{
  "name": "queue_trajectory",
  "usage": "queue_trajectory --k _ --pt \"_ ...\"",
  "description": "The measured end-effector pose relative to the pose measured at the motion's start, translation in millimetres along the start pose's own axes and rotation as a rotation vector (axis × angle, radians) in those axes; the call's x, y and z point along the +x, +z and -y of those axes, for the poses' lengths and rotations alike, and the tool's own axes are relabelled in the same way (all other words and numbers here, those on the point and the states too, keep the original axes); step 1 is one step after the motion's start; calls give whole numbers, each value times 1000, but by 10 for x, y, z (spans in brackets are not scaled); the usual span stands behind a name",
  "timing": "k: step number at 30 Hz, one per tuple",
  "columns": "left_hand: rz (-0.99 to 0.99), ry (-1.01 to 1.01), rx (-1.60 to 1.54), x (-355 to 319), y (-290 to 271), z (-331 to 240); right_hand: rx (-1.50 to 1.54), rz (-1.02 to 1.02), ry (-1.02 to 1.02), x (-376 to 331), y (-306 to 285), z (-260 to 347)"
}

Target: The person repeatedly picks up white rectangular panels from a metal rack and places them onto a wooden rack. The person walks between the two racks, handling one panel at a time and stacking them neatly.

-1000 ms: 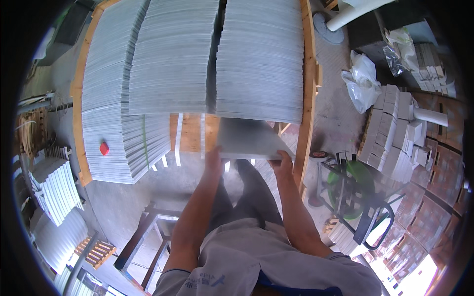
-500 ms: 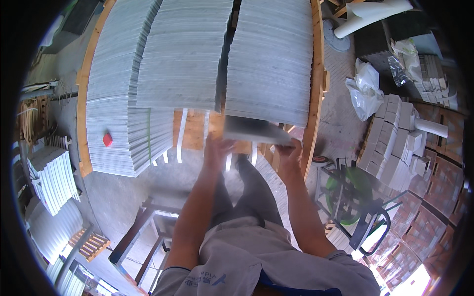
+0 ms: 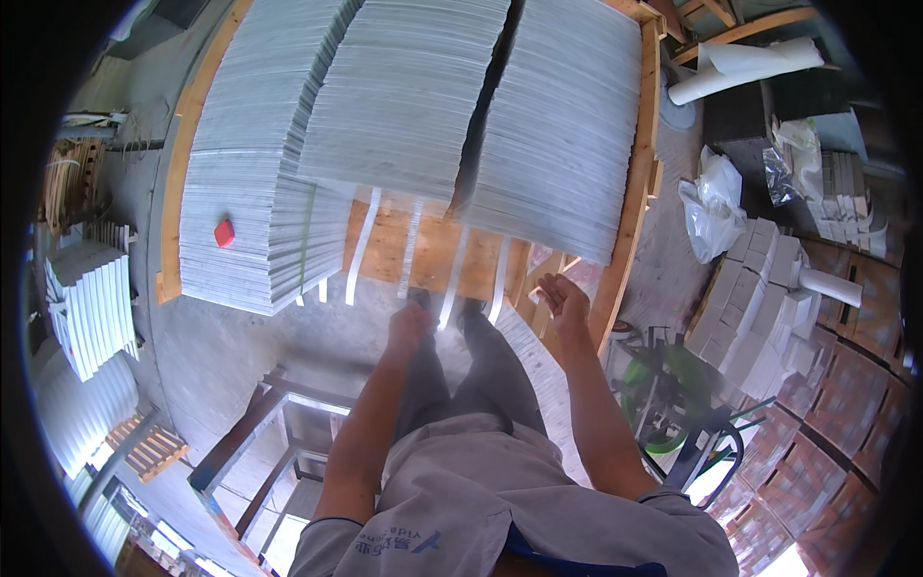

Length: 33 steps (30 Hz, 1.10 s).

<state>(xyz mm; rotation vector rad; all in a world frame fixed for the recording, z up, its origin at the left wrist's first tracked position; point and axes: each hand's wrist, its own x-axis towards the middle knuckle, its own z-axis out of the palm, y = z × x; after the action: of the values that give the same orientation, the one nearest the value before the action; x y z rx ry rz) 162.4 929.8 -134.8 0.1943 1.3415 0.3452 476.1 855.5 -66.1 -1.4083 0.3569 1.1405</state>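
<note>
Grey-white stone-like slabs stand on edge in tight rows within a wooden crate. The right-hand row [image 3: 562,125] ends just beyond my right hand [image 3: 567,300], which is off the slabs, its fingers loosely curled and apart with nothing visible in them. Lower and to the left, my left hand [image 3: 411,322] hangs near my thigh, smeared by motion, so its fingers do not read clearly. Ahead of it is the bare wooden base [image 3: 389,255] with white straps [image 3: 454,274] lying across it. The middle row [image 3: 409,96] stands behind that base.
A red block [image 3: 224,231] rests on the left row of slabs [image 3: 226,183]. Wooden crate rails [image 3: 630,231] edge the rows. A metal frame [image 3: 240,433] stands at the lower left. White boxes [image 3: 735,288], a plastic bag [image 3: 713,197] and a green-wheeled device [image 3: 654,385] are on the right.
Both hands have let go of the slab they held at the front of the right-hand row. My left hand has dropped back toward me; the view has shifted.
</note>
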Motion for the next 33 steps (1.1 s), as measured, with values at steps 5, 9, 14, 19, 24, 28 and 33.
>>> queue_trajectory --k 5,9,14,19,24,28,33 --pt "73 42 140 2 -136 117 -236 107 39 -221 -18 -123" --pt "89 267 629 287 -484 303 -391 127 25 -367 -156 -229" --pt "69 259 442 342 -1128 230 -674 38 -88 -557 -372 -343" --pt "-56 178 364 -104 -1686 5 -1399 57 -552 -983 -593 -179" --pt "-213 118 330 -315 -2383 24 -1907 57 -636 -1195 -908 -95" --pt "-282 80 208 -492 -2788 322 -2179 255 -749 -1070 -1245 -200" --pt "-347 46 -108 -760 -2884 862 -2241 540 -1273 -1051 -1359 -168"
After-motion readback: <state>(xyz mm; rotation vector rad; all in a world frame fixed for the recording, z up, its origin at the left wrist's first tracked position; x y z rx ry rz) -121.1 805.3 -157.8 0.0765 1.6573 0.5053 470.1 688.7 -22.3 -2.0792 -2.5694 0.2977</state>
